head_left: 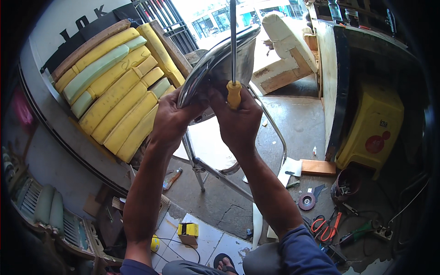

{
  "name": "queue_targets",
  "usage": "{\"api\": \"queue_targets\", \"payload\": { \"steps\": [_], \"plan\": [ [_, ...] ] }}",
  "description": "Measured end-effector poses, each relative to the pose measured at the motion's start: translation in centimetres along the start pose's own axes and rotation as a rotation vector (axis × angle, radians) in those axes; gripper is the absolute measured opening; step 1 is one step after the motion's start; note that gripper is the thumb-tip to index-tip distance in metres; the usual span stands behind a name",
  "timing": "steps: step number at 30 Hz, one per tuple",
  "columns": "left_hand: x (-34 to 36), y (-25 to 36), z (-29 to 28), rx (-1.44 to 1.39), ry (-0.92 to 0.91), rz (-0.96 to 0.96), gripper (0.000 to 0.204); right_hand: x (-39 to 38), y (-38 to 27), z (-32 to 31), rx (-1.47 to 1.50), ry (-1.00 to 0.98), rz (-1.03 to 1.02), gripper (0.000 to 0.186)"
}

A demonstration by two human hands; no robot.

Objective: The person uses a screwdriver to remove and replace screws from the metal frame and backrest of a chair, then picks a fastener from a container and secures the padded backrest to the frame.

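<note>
My left hand [167,121] is closed on the lower left edge of a shiny, curved, dark-reflecting panel [224,59] raised in front of me. In my right hand [239,123] is a screwdriver [234,95] with a yellow handle. Its long metal shaft points straight up, in front of the panel. My right fingers also press near the panel's lower edge; exactly what they touch there is hidden. Below both hands stands a chair frame [275,123] of bent chrome tube, with a pale seat area. I cannot tell whether the panel is joined to it.
Yellow and green foam strips [114,87] are stacked at the left. A worn cream seat [288,55] stands far back. On the floor at right lie a grinding disc [307,200], orange-handled scissors [327,229], a wood block [318,167] and a yellow stool [376,128]. A small yellow box [188,231] sits nearer.
</note>
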State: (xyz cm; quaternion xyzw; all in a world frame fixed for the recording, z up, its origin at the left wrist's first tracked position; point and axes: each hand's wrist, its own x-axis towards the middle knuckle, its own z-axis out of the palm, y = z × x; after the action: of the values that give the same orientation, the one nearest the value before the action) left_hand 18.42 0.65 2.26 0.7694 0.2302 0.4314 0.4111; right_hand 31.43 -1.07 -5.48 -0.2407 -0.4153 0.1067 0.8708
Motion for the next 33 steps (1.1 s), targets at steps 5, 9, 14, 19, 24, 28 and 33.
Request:
{"api": "queue_targets", "payload": {
  "steps": [5,9,14,19,24,28,33],
  "plan": [
    [0.1,1.1,-0.7,0.010,-0.091,-0.079,0.048,0.1,-0.3,-0.1,-0.026,-0.014,-0.005,0.021],
    [0.1,1.7,-0.7,0.096,-0.079,-0.030,0.053,0.1,-0.2,-0.3,-0.024,-0.021,0.001,0.021],
    [0.0,1.2,-0.1,0.010,-0.021,-0.039,0.053,0.1,-0.8,-0.5,-0.059,-0.031,0.040,0.022],
    [-0.3,0.9,0.4,-0.010,0.023,-0.025,0.044,0.1,-1.1,-0.5,-0.072,-0.037,0.019,0.023],
    [-0.3,0.5,0.4,-0.041,0.038,0.008,0.037,0.3,-0.8,-0.5,-0.091,-0.033,-0.012,0.021],
    [-0.9,0.4,0.3,-0.054,0.048,0.033,0.038,0.0,-1.0,-0.2,-0.110,-0.020,-0.054,0.020],
    [-1.3,0.8,0.6,-0.065,0.075,0.028,0.038,-0.4,-1.2,0.2,-0.210,0.003,-0.144,0.019]
  ]
}}
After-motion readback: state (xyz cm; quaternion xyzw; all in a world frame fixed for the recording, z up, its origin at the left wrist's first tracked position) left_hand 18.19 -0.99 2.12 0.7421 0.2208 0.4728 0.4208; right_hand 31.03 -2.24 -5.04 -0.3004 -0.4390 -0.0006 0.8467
